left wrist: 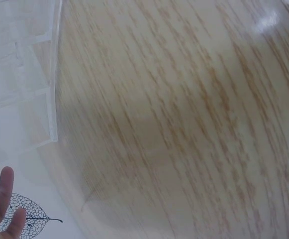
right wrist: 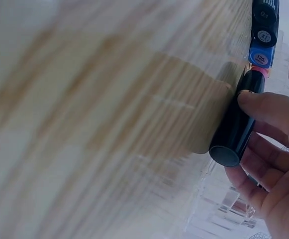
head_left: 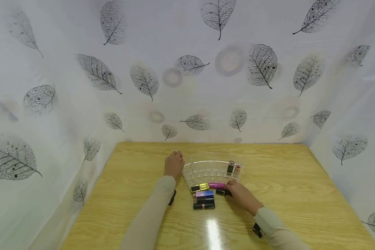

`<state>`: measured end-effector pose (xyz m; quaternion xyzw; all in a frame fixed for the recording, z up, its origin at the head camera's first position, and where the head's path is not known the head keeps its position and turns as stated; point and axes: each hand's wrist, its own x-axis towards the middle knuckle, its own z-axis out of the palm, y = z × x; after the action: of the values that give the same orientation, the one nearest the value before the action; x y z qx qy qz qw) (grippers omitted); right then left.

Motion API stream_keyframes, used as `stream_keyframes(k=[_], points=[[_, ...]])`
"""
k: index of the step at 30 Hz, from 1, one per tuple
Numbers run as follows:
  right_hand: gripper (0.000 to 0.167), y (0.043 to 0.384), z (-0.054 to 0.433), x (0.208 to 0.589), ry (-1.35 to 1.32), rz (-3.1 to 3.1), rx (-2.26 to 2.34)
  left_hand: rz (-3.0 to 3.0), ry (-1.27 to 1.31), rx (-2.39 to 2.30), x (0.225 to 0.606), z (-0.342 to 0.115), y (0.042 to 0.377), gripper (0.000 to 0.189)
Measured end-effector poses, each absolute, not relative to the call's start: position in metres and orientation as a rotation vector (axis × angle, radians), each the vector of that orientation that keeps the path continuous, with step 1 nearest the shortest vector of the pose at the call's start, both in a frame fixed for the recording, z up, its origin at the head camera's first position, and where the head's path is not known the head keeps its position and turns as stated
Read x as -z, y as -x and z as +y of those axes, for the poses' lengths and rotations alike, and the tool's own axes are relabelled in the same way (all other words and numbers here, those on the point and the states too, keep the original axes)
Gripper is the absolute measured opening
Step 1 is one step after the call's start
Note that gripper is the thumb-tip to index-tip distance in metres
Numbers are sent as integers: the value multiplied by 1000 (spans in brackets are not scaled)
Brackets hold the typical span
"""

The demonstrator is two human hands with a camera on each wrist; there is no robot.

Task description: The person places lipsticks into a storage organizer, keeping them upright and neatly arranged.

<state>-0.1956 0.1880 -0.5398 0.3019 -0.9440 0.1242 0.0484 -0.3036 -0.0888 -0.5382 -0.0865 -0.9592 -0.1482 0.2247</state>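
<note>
My left hand (head_left: 174, 164) is at the far left corner of a clear plastic lipstick organizer (head_left: 208, 161), its thumb and a finger pinching the rim at the edge of the left wrist view. The other fingers (left wrist: 4, 191) are loosely bent. My right hand (head_left: 242, 196) pinches a black lipstick tube (right wrist: 232, 127) lying on its side close over the table, just in front of the organizer. Beside this tube lies a magenta tube (head_left: 217, 185). Two lipsticks, one dark (head_left: 230, 167) and one reddish (head_left: 237, 169), stand in the organizer's right end.
Left of my right hand lie a gold-and-black lipstick (head_left: 200, 188), a blue-pink tube (head_left: 204, 193) and black tubes (head_left: 203, 206) in a row. The wood-grain table (head_left: 137, 208) meets a white leaf-print curtain (head_left: 190, 97) at its back and sides.
</note>
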Motion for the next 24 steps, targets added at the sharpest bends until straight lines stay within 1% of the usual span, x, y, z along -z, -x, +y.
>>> stream_keyframes(k=[6,14,18,24], points=[[22,195,184,541,-893,-2884,-357,-2645,238,407,539,-89,304,6],[27,192,184,536,-866,-2794,-344,-2656,239,413,539,-88,304,7],[27,193,184,522,-897,-2701,-303,-2652,237,426,537,-88,303,7],[32,193,182,488,-936,-2580,-279,-2640,231,429,540,-89,305,7]])
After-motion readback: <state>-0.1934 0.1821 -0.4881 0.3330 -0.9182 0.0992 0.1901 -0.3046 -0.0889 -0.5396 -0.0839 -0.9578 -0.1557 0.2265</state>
